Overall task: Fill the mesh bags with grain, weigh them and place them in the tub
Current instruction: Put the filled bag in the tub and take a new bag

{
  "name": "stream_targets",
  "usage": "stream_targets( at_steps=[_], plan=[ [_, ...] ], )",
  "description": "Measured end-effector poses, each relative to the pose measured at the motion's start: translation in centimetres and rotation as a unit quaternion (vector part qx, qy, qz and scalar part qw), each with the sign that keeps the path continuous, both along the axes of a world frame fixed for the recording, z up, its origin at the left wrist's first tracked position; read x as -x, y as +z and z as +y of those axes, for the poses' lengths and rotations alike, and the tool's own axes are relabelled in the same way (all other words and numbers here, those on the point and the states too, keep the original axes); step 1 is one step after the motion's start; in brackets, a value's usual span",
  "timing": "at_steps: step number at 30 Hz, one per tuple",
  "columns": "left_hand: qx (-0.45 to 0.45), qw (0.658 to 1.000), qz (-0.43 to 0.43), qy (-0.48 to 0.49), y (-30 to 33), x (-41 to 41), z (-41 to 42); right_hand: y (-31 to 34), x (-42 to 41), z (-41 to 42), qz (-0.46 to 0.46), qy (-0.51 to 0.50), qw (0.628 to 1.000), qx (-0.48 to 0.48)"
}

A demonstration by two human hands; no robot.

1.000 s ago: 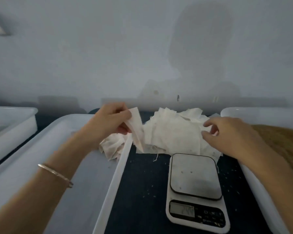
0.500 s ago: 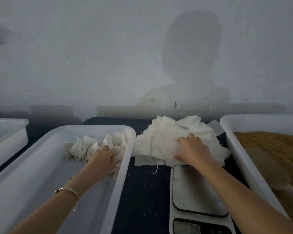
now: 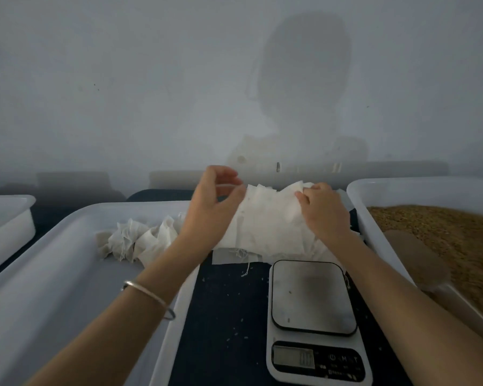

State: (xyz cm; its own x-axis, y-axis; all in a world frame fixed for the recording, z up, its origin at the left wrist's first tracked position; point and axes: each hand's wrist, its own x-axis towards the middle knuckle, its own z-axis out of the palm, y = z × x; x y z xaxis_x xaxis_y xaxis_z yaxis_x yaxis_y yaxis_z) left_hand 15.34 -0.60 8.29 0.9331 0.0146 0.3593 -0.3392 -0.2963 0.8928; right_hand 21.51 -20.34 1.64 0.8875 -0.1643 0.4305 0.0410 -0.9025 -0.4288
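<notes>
A pile of empty white mesh bags [image 3: 271,227] lies on the dark table behind the digital scale [image 3: 310,296], whose platform is bare. My right hand [image 3: 324,213] pinches the top edge of a bag on the pile. My left hand [image 3: 209,213] hovers at the pile's left edge with its fingers loosely curled. Its thumb touches the bag and a gap shows between thumb and forefinger. Several filled, bunched bags [image 3: 134,240] lie at the far end of the white tub [image 3: 67,227] on the left.
On the right, a white tub [image 3: 374,188] holds brown grain [image 3: 457,232] with a scoop [image 3: 418,263] lying in it. Another white tub [image 3: 9,218] stands at the far left. A grey wall rises right behind the table. Spilled grains dot the dark tabletop.
My left hand has left the filled bags in the left tub and risen to the pile's left edge. My right hand went from lying flat on the pile to pinching a bag's top edge.
</notes>
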Motion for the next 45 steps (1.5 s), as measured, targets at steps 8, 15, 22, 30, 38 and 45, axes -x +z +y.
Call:
stream_targets(
  at_steps=[8,15,22,30,38,45],
  plan=[
    [0.097,0.964,0.227,-0.098,-1.8,4.6,-8.8,4.4,8.8,-0.4,-0.12,0.043,0.882,-0.454],
    [0.279,0.928,0.216,-0.124,-7.8,10.6,-9.8,0.7,16.6,-1.7,-0.059,0.041,0.847,-0.527],
    [0.221,0.959,0.166,-0.056,-8.4,11.5,-8.5,-1.5,21.3,-0.6,-0.145,0.077,0.976,-0.144],
    [0.163,0.967,0.13,-0.147,-5.2,9.2,-6.8,1.1,19.0,-1.1,-0.096,0.16,0.962,-0.201],
    [0.153,0.981,0.076,-0.096,-5.0,9.9,-5.7,1.9,19.0,-0.5,-0.094,0.181,0.973,-0.109],
    [0.085,0.993,-0.016,0.075,-5.1,9.6,-4.6,1.6,19.1,-0.6,-0.124,0.152,0.967,-0.165]
  ],
)
